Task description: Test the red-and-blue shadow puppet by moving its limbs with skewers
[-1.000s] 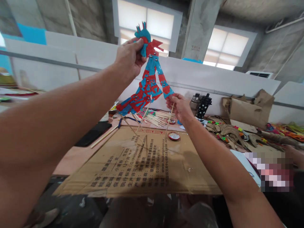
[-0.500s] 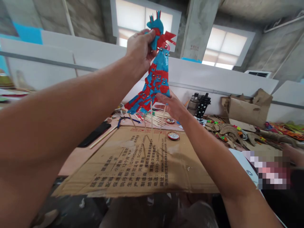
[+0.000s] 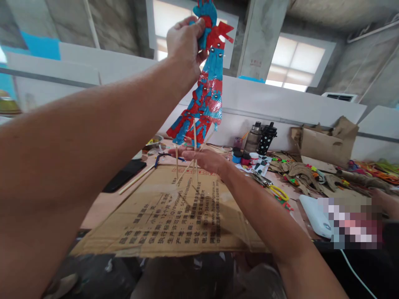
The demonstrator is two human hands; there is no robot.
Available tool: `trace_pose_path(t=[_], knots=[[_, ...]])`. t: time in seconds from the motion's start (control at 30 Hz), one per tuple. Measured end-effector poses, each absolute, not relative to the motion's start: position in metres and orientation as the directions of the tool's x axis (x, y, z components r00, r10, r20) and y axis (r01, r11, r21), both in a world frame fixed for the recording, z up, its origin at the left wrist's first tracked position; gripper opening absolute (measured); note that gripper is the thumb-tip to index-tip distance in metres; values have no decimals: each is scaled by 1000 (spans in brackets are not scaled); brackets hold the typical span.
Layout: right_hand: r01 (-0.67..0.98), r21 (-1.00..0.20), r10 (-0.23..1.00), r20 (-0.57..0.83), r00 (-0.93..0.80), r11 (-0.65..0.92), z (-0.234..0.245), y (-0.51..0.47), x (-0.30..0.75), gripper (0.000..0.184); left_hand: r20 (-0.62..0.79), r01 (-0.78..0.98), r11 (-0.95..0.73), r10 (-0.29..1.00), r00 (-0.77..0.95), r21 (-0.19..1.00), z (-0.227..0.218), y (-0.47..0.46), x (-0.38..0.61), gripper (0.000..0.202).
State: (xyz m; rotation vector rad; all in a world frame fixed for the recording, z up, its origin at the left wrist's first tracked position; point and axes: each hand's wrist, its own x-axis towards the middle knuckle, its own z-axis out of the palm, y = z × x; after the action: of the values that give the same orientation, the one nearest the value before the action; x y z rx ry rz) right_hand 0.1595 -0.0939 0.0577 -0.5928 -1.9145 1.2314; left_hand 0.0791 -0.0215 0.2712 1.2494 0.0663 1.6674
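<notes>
My left hand [image 3: 183, 43] is raised high and pinches the head of a red and blue jointed paper puppet [image 3: 207, 93], which hangs down from it. Thin wooden sticks [image 3: 195, 145] fixed to the puppet's lower parts dangle toward the table. My right hand [image 3: 202, 158] is stretched out flat beneath the puppet, fingers extended, among the hanging sticks and touching them. Under both lies a flattened cardboard sheet [image 3: 174, 216] with printed text.
A black phone [image 3: 124, 175] and a long stick lie left of the cardboard. Two bottles [image 3: 260, 138], small paint pots [image 3: 245, 158], yellow scissors [image 3: 276, 192], a white device [image 3: 314, 209] and cardboard scraps [image 3: 324, 143] crowd the right side.
My left hand lifted the puppet higher and the puppet's parts swung together. My right hand let go of the puppet's right end and dropped flat beneath the sticks.
</notes>
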Motion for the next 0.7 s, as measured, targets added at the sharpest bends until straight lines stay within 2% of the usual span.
trace_pose_path(t=[0.1, 0.23, 0.3, 0.43, 0.53, 0.7], knots=[[-54, -930, 707, 314, -633, 364, 47, -89, 157, 30, 624, -620, -553, 771, -128, 557, 271, -40, 70, 29], [-164, -974, 794, 223, -565, 156, 40, -82, 163, 32, 568, -539, -580, 795, -212, 611, 271, -51, 46, 18], [-175, -978, 836, 188, -516, 112, 41, -78, 169, 28, 553, -496, -592, 797, -243, 635, 271, -45, 31, 16], [-149, -978, 888, 195, -417, 144, 44, -69, 182, 29, 513, -410, -614, 789, -338, 675, 268, -22, 1, 13], [-103, -978, 882, 208, -423, 181, 44, -60, 191, 34, 462, -352, -598, 792, -399, 720, 263, -1, -19, 15], [10, -988, 915, 138, -380, 153, 51, -48, 205, 29, 404, -288, -555, 799, -446, 780, 252, 33, -44, 16]])
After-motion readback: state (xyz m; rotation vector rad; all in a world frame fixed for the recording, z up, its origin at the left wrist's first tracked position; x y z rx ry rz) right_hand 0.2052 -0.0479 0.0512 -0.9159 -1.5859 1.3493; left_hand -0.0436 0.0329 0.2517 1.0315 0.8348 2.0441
